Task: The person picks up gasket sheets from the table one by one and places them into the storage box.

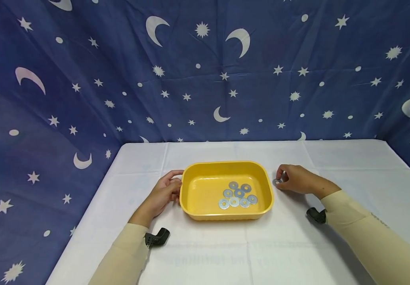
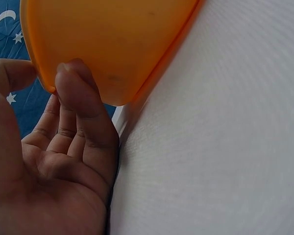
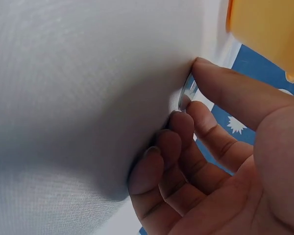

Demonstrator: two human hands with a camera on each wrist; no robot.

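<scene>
A yellow plastic tray (image 1: 205, 216) stands on the white table with several flat metal washers (image 1: 239, 193) lying in its right half. At the tray's left end, my left hand (image 1: 163, 194) holds the rim between its thumb and fingers. In the left wrist view the fingertips press against the translucent end wall (image 2: 122, 73). Just right of the tray, my right hand (image 1: 296, 180) pinches a single washer (image 1: 277, 182) by its edge, low over the cloth. The right wrist view shows this washer (image 3: 187, 91) tilted between thumb and index finger, with the other fingertips at the cloth.
White cloth (image 1: 197, 257) with fold creases covers the table. A dark blue curtain (image 1: 205, 79) with white moons and stars hangs behind it and along the sides. Black wrist devices (image 1: 157, 237) sit by both sleeves.
</scene>
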